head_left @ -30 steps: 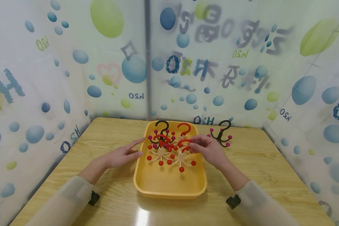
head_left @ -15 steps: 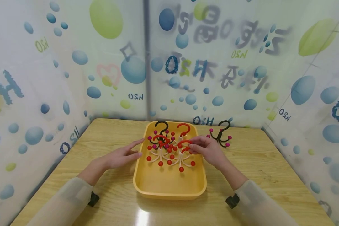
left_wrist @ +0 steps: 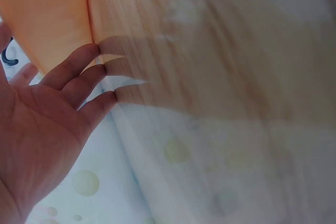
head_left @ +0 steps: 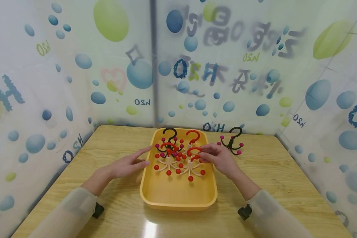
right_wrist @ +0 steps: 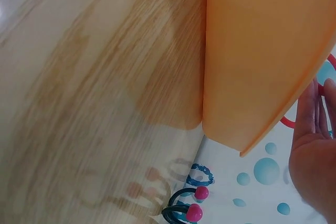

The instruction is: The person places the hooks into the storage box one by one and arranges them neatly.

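My right hand (head_left: 218, 158) pinches the red hook (head_left: 194, 151) of a claw hanger with pale prongs and red ball tips (head_left: 191, 178). That hanger is at the front right of the yellow tray (head_left: 178, 207). Beside it, to the left, is another red-hooked claw hanger (head_left: 168, 162). Farther back in the tray are a third red-hooked hanger (head_left: 194, 135) and a black claw hanger (head_left: 170, 134) with magenta ball tips. My left hand (head_left: 127, 166) has its fingers extended at the tray's left side. In the left wrist view, the left hand (left_wrist: 47, 114) holds nothing.
Another black claw hanger (head_left: 231, 144) with magenta balls lies on the wooden table (head_left: 273, 175), behind and right of the tray; part of it shows in the right wrist view as magenta balls (right_wrist: 194, 212). Printed curtains (head_left: 122, 109) enclose the table's back and sides.
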`<act>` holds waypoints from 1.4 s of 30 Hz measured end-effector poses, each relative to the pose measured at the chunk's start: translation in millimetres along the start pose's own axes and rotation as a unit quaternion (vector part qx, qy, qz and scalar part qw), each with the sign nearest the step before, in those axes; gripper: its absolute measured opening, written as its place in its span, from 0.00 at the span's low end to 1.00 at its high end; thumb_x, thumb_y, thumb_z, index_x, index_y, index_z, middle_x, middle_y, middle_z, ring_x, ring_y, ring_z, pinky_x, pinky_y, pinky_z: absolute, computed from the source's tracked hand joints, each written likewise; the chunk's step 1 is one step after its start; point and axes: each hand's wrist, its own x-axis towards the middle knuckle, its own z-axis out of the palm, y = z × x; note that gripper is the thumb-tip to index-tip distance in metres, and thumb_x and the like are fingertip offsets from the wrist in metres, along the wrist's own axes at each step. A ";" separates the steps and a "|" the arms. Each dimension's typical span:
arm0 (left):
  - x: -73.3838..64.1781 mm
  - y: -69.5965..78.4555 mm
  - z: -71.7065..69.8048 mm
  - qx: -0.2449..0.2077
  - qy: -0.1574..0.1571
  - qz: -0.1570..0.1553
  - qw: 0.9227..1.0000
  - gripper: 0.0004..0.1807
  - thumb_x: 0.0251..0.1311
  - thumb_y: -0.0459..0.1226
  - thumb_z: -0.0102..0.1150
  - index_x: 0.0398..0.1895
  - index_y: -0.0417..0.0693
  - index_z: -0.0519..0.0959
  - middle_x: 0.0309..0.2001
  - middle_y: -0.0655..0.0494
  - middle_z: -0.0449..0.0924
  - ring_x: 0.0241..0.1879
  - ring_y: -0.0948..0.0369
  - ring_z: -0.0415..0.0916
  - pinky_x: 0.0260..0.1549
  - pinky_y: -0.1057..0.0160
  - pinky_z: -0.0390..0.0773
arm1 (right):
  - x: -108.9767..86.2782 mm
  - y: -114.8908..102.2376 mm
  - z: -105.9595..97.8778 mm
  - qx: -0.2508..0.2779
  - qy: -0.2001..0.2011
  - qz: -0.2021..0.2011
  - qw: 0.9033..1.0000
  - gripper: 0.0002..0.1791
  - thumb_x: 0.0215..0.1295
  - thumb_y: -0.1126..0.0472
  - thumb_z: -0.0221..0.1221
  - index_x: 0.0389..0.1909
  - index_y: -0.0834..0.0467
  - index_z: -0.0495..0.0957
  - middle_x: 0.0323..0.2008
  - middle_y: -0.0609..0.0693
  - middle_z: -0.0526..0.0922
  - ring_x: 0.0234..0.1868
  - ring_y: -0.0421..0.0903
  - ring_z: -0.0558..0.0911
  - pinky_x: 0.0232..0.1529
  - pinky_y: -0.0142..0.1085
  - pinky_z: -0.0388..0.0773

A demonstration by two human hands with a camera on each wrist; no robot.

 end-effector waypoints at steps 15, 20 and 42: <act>0.6 -0.2 0.4 -0.002 -0.001 0.004 1.000 0.42 0.81 0.64 0.50 0.91 0.78 0.47 0.83 0.36 0.65 0.79 0.34 0.68 0.78 0.26 0.63 | -2.0 2.4 -2.1 -0.005 -0.006 0.004 1.000 0.17 0.77 0.62 0.68 0.63 0.60 0.85 0.56 0.69 0.89 0.48 0.52 0.94 0.56 0.52 0.90; 0.9 -0.8 0.6 0.001 -0.002 0.003 1.000 0.42 0.81 0.65 0.50 0.91 0.78 0.47 0.84 0.36 0.65 0.79 0.34 0.68 0.78 0.26 0.64 | -6.6 4.6 -7.9 0.000 -0.004 0.009 1.000 0.19 0.76 0.61 0.69 0.64 0.59 0.85 0.56 0.66 0.90 0.51 0.54 0.94 0.56 0.48 0.91; 0.2 -1.3 0.1 0.000 0.002 0.010 1.000 0.41 0.81 0.64 0.50 0.91 0.77 0.47 0.85 0.37 0.62 0.80 0.34 0.68 0.78 0.26 0.63 | -40.8 34.9 -69.5 -0.044 0.062 0.018 0.997 0.23 0.79 0.52 0.67 0.65 0.62 0.82 0.57 0.65 0.89 0.47 0.47 0.92 0.49 0.37 0.92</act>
